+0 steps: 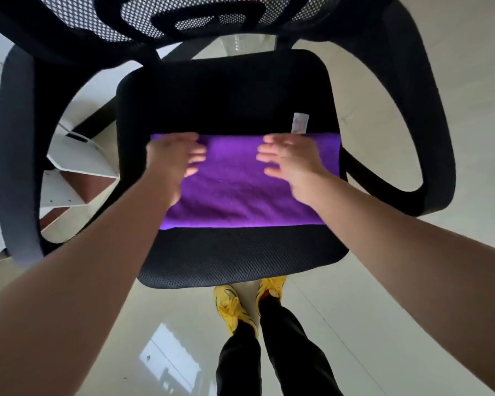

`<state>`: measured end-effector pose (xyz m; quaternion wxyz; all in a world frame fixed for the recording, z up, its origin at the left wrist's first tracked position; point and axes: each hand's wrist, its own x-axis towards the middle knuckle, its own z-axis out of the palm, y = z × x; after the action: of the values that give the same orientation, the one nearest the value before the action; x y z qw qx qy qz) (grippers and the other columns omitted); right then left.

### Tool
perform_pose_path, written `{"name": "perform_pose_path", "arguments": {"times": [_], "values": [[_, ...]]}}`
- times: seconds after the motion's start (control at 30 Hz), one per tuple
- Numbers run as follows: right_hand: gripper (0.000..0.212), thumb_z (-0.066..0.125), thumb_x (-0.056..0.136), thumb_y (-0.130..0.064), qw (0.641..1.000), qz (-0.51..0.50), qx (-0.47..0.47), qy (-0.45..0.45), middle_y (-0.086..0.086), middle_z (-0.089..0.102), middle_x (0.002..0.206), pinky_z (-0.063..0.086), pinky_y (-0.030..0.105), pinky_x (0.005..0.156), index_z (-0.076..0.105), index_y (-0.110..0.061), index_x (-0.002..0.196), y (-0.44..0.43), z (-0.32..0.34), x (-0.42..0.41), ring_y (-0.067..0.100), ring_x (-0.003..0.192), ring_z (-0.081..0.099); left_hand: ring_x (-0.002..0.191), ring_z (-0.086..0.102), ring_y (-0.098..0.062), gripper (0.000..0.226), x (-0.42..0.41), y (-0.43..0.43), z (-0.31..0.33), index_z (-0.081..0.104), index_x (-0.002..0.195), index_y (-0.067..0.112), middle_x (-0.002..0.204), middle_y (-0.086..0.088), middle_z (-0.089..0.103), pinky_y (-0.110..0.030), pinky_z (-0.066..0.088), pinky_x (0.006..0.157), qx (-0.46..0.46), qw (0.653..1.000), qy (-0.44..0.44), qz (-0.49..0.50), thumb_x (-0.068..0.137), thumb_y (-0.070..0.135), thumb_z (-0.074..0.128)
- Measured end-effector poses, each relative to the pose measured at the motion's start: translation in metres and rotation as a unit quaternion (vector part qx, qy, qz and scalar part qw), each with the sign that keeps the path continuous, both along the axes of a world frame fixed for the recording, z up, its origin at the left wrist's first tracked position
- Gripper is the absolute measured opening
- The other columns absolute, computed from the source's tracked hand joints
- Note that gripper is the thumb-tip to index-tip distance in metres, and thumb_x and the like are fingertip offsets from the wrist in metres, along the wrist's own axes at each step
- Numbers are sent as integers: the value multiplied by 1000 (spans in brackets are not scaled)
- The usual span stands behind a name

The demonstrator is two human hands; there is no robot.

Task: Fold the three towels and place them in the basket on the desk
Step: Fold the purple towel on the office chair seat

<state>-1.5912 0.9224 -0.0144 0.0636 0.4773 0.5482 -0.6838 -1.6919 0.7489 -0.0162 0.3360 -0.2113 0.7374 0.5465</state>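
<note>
While the flat purple cloth towel (240,192) lies part-folded on the black mesh chair seat (235,258), left hand (173,158) and right hand (292,161) rest spread, grasping nothing; further folds and basketing evidently remain; other towels, basket unseen.

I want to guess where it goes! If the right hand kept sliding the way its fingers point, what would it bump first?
Probably the left hand. The right hand points leftward across the purple towel, though depth is uncertain.

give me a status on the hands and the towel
Left hand and right hand open, fingers spread over the purple towel. Towel lies flat, folded, on the chair seat. No basket in view, nothing in the way.
</note>
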Motion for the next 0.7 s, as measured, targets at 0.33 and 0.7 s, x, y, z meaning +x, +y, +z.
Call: {"name": "perform_pose_path", "arguments": {"times": [0.33, 0.7], "values": [[33, 39, 99, -2, 965, -250, -82, 0, 11, 66, 118, 57, 33, 83, 54, -4, 128, 83, -14, -2, 20, 111, 65, 96, 63, -15, 39, 9, -3, -8, 52, 129, 19, 108, 2, 65, -30, 49, 76, 99, 988, -95, 71, 92, 7, 52], [30, 32, 101, 0, 943, -283, -172, -33, 11, 73, 101, 57, 28, 85, 53, 4, 122, 19, -20, 132, 18, 97, 71, 83, 70, -22, 18, 72, -112, -24, 54, 101, 8, 87, -10, 73, -33, 51, 78, 103, 944, -156, 271, 99, 10, 37]]}}
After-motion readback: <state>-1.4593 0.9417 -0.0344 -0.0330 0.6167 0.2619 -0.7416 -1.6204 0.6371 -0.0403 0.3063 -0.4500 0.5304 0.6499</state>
